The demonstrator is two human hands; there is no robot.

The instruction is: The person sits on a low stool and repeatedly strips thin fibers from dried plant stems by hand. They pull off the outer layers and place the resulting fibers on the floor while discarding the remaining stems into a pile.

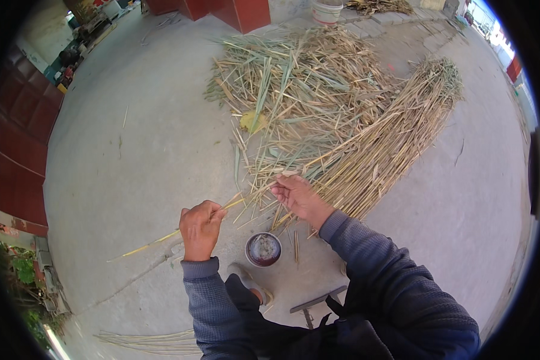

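My left hand [200,229] is closed around a long, thin yellow reed stalk [152,243]. One end of the stalk reaches out to the left, low over the concrete; the other slants up towards my right hand. My right hand [299,195] pinches a pale, dry strip, like a leaf or husk, between thumb and fingers. Whether that strip is still joined to the stalk cannot be made out against the litter behind it. Just beyond my right hand lies a thick bundle of reed stalks [384,147], its leafy tops pointing to the far right.
Stripped leaves and husks [324,78] form a wide heap ahead. A round dark-rimmed container [263,249] stands beside my shoe [246,281]. Several thin stalks [150,343] lie at the lower left. A white bucket [327,11] and red panels [240,13] are at the back.
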